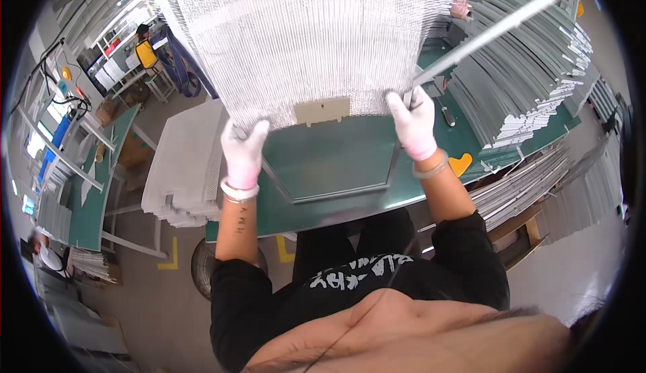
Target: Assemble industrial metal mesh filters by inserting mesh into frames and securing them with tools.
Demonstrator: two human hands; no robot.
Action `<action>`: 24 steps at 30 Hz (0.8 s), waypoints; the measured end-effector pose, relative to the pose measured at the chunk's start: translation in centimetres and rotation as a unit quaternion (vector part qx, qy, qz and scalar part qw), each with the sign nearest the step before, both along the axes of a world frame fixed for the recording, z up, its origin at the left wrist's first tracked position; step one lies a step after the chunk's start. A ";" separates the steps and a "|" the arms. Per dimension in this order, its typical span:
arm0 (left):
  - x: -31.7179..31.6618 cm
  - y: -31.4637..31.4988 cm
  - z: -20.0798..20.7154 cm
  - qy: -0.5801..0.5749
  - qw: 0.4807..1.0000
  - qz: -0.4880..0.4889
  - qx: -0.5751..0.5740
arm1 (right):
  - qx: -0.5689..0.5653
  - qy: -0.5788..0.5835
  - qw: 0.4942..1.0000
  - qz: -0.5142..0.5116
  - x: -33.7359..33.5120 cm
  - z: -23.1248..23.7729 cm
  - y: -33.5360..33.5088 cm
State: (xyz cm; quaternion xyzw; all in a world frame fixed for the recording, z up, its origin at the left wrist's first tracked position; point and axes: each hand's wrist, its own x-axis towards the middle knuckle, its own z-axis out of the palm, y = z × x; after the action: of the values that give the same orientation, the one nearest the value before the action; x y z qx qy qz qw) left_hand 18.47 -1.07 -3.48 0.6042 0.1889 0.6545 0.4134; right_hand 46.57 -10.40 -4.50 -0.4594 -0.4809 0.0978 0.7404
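Note:
A large white mesh sheet point(303, 50) is held up and tilted over the green table. My left hand point(243, 150), in a white glove, is closed on its near left corner, the thumb lying along the edge. At its near right corner my right hand point(414, 123), gloved too, is closed on the edge. From beside that hand a long pale strip point(488, 39) slants away to the upper right; whether the fingers hold it as well I cannot tell. A tan notched plate point(323, 110) sits midway along the sheet's near edge. Beneath lies a thin grey rectangular frame point(336, 197).
The green table point(269, 218) bears a large pile of grey strips point(515, 70) at right, a screwdriver point(448, 116) and a yellow-orange tool point(460, 164). Stacked mesh sheets point(182, 161) stand at left. Another person point(145, 51) in yellow is far left.

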 end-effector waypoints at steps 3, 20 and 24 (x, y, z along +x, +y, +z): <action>0.2 0.5 -3.0 0.007 1.000 -0.010 -0.003 | 0.018 0.062 0.997 0.035 -1.4 -0.4 0.1; -2.7 1.1 -8.0 0.083 0.972 -0.208 -0.066 | -0.012 0.001 0.978 0.206 3.4 -4.7 -1.6; -1.6 1.2 -1.7 0.022 0.994 -0.083 -0.069 | -0.063 0.019 0.985 0.162 2.8 0.4 -0.7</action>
State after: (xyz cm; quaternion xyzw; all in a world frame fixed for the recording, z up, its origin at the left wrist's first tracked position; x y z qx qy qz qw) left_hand 16.84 0.11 -5.20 0.6021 0.1917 0.5901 0.5026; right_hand 49.33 -11.07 -4.09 -0.4190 -0.5281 0.2549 0.6933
